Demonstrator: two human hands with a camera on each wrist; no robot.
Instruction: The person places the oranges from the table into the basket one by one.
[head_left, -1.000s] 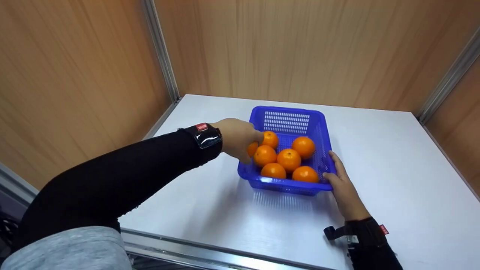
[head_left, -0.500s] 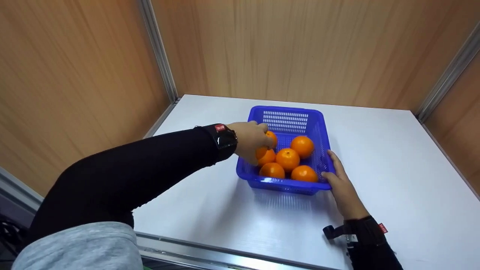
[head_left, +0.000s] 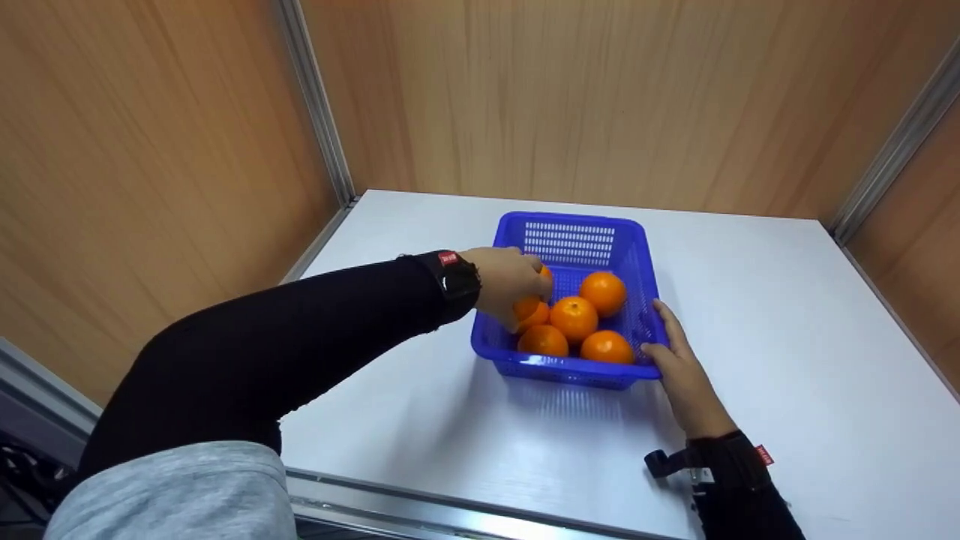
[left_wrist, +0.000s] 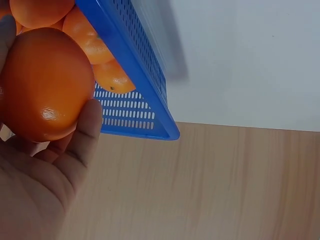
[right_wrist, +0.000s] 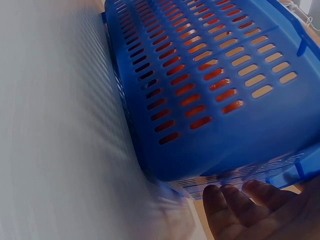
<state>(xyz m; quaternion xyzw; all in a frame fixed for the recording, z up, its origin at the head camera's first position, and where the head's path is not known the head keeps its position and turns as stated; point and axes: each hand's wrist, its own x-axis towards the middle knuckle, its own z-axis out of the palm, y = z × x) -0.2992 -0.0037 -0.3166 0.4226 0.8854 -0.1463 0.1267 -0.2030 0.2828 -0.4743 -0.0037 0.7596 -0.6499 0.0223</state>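
Note:
A blue plastic basket (head_left: 585, 220) with slotted walls holds several oranges (head_left: 574, 319). Over its left side, my left hand (head_left: 504, 280) holds an orange (left_wrist: 47, 85) with curled fingers, which the left wrist view shows up close. Part of that orange is hidden by the hand in the head view. My right hand (head_left: 688, 382) grips the basket's near right corner, thumb over the rim. In the right wrist view its fingertips (right_wrist: 232, 195) lie against the slotted side wall, low under the rim.
The basket stands on a white table (head_left: 405, 420) with a metal front edge (head_left: 420, 506). Wood-grain panels (head_left: 570, 105) enclose the back and both sides, with metal posts (head_left: 319, 105) at the corners.
My left hand has moved right, farther in over the basket, with the orange in its grip. My right hand stays at the basket's corner.

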